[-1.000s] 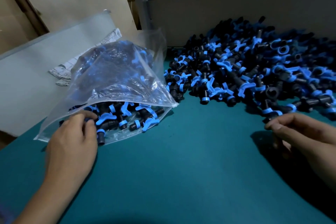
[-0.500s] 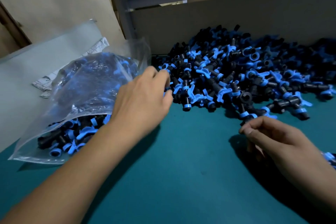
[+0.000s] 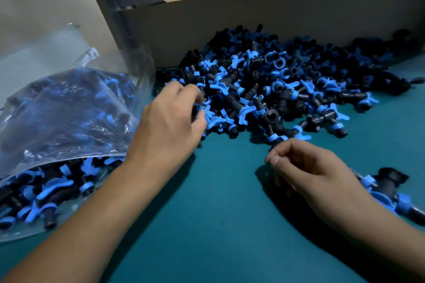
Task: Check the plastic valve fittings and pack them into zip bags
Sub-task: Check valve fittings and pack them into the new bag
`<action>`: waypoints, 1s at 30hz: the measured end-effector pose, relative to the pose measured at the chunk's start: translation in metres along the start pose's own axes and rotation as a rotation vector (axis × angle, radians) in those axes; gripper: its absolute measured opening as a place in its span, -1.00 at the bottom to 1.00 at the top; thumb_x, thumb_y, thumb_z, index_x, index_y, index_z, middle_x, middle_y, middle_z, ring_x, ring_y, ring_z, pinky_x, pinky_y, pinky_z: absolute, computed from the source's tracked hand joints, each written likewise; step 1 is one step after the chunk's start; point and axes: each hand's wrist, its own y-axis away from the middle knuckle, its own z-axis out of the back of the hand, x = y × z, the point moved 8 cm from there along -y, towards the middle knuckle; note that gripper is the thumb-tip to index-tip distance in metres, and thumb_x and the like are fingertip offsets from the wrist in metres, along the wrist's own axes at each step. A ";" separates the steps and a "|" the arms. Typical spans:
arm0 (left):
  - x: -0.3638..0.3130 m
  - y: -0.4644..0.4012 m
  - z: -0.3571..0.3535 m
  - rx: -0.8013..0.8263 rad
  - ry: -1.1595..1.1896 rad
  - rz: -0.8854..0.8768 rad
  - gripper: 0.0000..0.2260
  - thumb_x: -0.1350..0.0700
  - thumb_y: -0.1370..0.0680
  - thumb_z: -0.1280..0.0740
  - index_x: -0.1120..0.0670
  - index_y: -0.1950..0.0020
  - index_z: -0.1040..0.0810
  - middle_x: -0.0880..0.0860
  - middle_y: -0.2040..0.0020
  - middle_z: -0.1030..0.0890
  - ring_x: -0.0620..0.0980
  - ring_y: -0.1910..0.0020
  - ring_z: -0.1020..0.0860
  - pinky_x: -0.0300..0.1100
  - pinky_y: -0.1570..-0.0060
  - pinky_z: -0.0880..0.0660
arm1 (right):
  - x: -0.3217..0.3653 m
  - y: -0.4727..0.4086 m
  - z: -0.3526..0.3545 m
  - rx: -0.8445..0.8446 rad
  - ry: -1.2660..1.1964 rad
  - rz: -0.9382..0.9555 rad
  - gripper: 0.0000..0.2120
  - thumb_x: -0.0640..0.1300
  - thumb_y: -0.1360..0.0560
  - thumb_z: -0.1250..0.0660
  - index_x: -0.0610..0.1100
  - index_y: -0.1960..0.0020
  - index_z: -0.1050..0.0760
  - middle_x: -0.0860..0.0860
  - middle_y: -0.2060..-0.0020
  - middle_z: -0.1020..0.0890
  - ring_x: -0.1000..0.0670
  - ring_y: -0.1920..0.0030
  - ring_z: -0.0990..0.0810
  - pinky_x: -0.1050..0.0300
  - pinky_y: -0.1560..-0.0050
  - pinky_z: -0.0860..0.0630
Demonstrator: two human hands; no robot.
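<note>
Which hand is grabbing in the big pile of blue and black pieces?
The left hand: its fingers dig into the pile's near edge. The right hand hovers just short of it.

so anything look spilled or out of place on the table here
A few valve fittings lie apart from the main pile, at the right edge behind the right hand. Whether they are set aside or strayed cannot be told. The zip bag lies on its side, and its fittings look contained. Nothing looks damaged.

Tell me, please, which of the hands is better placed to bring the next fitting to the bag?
Probably the left hand: its fingers already curl into the pile's near edge, right beside the zip bag.
</note>
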 end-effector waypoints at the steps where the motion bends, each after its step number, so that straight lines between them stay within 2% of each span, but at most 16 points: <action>1: -0.019 0.014 0.001 -0.020 0.071 -0.108 -0.89 0.16 -0.59 -0.40 0.10 -0.10 -0.62 0.06 0.01 -0.56 0.13 0.09 -0.59 0.07 0.05 -0.56 | 0.003 0.001 0.000 -0.021 0.033 0.032 -0.94 -0.05 -0.62 -0.40 0.06 0.03 -0.60 0.01 0.33 -0.62 0.03 0.36 -0.53 0.17 0.33 -0.47; 2: -0.035 0.030 -0.002 -0.008 0.130 -0.192 -0.89 0.15 -0.60 -0.42 0.11 -0.12 -0.63 0.05 0.00 -0.57 0.09 0.08 -0.60 0.04 0.03 -0.57 | 0.006 0.003 0.000 -0.046 0.080 0.066 -0.96 -0.01 -0.59 -0.41 0.11 -0.04 -0.59 0.05 0.25 -0.66 0.02 0.30 -0.59 0.08 0.25 -0.51; 4: -0.049 0.055 -0.014 0.055 0.275 -0.259 -0.89 0.15 -0.61 -0.48 0.13 -0.11 -0.67 0.03 0.00 -0.60 0.00 0.06 -0.61 -0.09 0.00 -0.57 | 0.011 0.007 -0.004 -0.054 0.249 0.148 -0.70 0.09 -0.51 -0.45 0.23 -0.22 -0.51 0.15 0.01 -0.68 0.08 0.03 -0.68 0.06 0.09 -0.56; 6: -0.040 0.063 -0.024 0.089 0.470 -0.172 -0.90 0.16 -0.56 -0.55 0.12 -0.05 -0.72 -0.02 0.03 -0.63 -0.10 0.07 -0.63 -0.19 0.00 -0.56 | 0.014 0.009 -0.008 -0.051 0.380 0.202 -0.50 0.13 -0.45 -0.49 0.30 -0.34 -0.42 0.24 -0.15 -0.60 0.16 -0.24 -0.60 0.21 0.00 -0.51; 7: -0.030 0.063 -0.025 0.070 0.557 -0.085 -0.90 0.16 -0.54 -0.56 0.09 -0.03 -0.73 -0.04 0.05 -0.65 -0.11 0.08 -0.64 -0.21 0.01 -0.55 | 0.015 0.009 -0.008 -0.050 0.423 0.215 -0.46 0.13 -0.44 -0.49 0.31 -0.36 -0.41 0.28 -0.19 -0.56 0.19 -0.29 -0.56 0.22 -0.04 -0.49; 9: -0.011 0.061 -0.027 0.045 0.691 0.107 -0.91 0.15 -0.51 -0.58 0.03 0.02 -0.73 -0.07 0.08 -0.66 -0.05 0.08 -0.67 -0.20 0.03 -0.57 | 0.016 0.009 -0.006 -0.062 0.466 0.230 -0.46 0.13 -0.42 -0.50 0.30 -0.36 -0.44 0.29 -0.22 -0.54 0.22 -0.31 -0.55 0.23 -0.06 -0.50; 11: -0.008 0.060 -0.031 0.083 0.769 0.191 -0.88 0.15 -0.50 -0.60 0.00 0.03 -0.72 -0.06 0.08 -0.67 -0.01 0.06 -0.68 -0.14 0.02 -0.58 | 0.019 0.010 -0.008 -0.049 0.465 0.234 -0.49 0.15 -0.43 -0.50 0.29 -0.35 -0.49 0.27 -0.21 -0.58 0.19 -0.27 -0.59 0.36 -0.01 -0.47; 13: -0.018 0.061 -0.031 0.132 0.802 0.144 -0.85 0.14 -0.50 -0.60 0.01 -0.01 -0.70 -0.06 0.07 -0.67 0.01 0.05 -0.68 -0.15 0.00 -0.59 | 0.026 0.013 -0.015 -0.030 0.503 0.297 -0.54 0.13 -0.46 -0.51 0.26 -0.33 -0.53 0.24 -0.20 -0.61 0.14 -0.22 -0.62 0.41 -0.04 -0.46; 15: -0.033 0.062 -0.028 0.182 0.806 0.035 -0.79 0.15 -0.50 -0.59 0.04 -0.10 -0.69 -0.07 0.02 -0.68 -0.01 0.00 -0.69 -0.19 -0.05 -0.58 | 0.033 0.017 -0.019 -0.007 0.504 0.374 -0.64 0.06 -0.52 -0.55 0.17 -0.28 -0.58 0.18 -0.16 -0.65 0.07 -0.16 -0.65 0.35 -0.08 -0.49; 17: -0.047 0.064 -0.025 0.233 0.887 -0.048 -0.71 0.17 -0.52 -0.58 0.07 -0.22 -0.67 -0.06 -0.08 -0.70 -0.01 -0.10 -0.70 -0.18 -0.13 -0.59 | 0.033 0.017 -0.017 -0.007 0.406 0.378 -0.77 0.02 -0.57 -0.54 0.11 -0.19 -0.62 0.12 -0.06 -0.70 0.06 -0.02 -0.69 0.25 -0.01 -0.55; 19: -0.056 0.065 -0.018 0.231 0.938 -0.105 -0.61 0.15 -0.53 -0.57 0.06 -0.34 -0.60 -0.06 -0.21 -0.66 0.03 -0.19 -0.67 -0.14 -0.17 -0.59 | 0.026 0.011 -0.011 0.003 0.115 0.259 -0.87 -0.02 -0.59 -0.49 0.03 -0.11 -0.61 0.05 0.07 -0.71 0.02 0.19 -0.67 0.12 0.13 -0.58; 21: -0.057 0.065 -0.005 0.072 0.792 -0.125 -0.55 0.06 -0.53 -0.56 -0.01 -0.39 -0.55 -0.06 -0.26 -0.61 0.06 -0.22 -0.63 -0.16 -0.12 -0.53 | 0.026 0.009 -0.005 -0.025 -0.122 0.211 -0.86 -0.12 -0.57 -0.42 -0.11 -0.10 -0.58 0.00 0.13 -0.68 0.04 0.22 -0.66 0.23 0.15 -0.57; 23: -0.046 0.070 -0.010 -0.011 0.715 0.042 -0.57 -0.05 -0.54 -0.51 -0.12 -0.38 -0.51 -0.07 -0.23 -0.59 0.07 -0.20 -0.60 -0.12 -0.04 -0.51 | 0.026 0.009 -0.002 -0.048 -0.258 0.191 -0.81 -0.19 -0.59 -0.35 -0.23 -0.17 -0.51 -0.08 0.16 -0.67 0.04 0.19 -0.70 0.29 0.10 -0.60; 25: -0.042 0.077 -0.035 0.172 0.817 0.234 -0.66 -0.16 -0.55 -0.43 -0.18 -0.30 -0.52 -0.09 -0.15 -0.62 -0.02 -0.12 -0.63 -0.09 0.02 -0.55 | 0.027 0.011 -0.007 0.003 -0.408 0.158 -0.81 -0.24 -0.64 -0.32 -0.27 -0.22 -0.43 -0.29 0.06 -0.68 -0.03 0.09 -0.72 0.24 0.04 -0.63; 27: -0.049 0.084 -0.060 0.423 1.112 0.365 -0.84 -0.12 -0.62 -0.36 -0.08 -0.10 -0.60 -0.06 0.02 -0.68 -0.08 0.14 -0.65 -0.19 0.16 -0.56 | 0.028 0.015 -0.018 0.095 -0.568 0.124 -0.85 -0.27 -0.69 -0.27 -0.25 -0.23 -0.36 -0.44 -0.16 -0.62 -0.16 -0.01 -0.69 0.12 -0.03 -0.65; 30: -0.042 0.084 -0.066 0.454 1.306 0.474 -0.81 -0.08 -0.62 -0.34 0.01 0.06 -0.61 0.05 0.21 -0.68 -0.04 0.32 -0.60 -0.24 0.43 -0.41 | 0.027 0.018 -0.024 0.126 -0.575 0.113 -0.81 -0.18 -0.69 -0.23 -0.26 -0.23 -0.33 -0.24 -0.12 -0.71 -0.09 -0.01 -0.69 0.13 -0.05 -0.64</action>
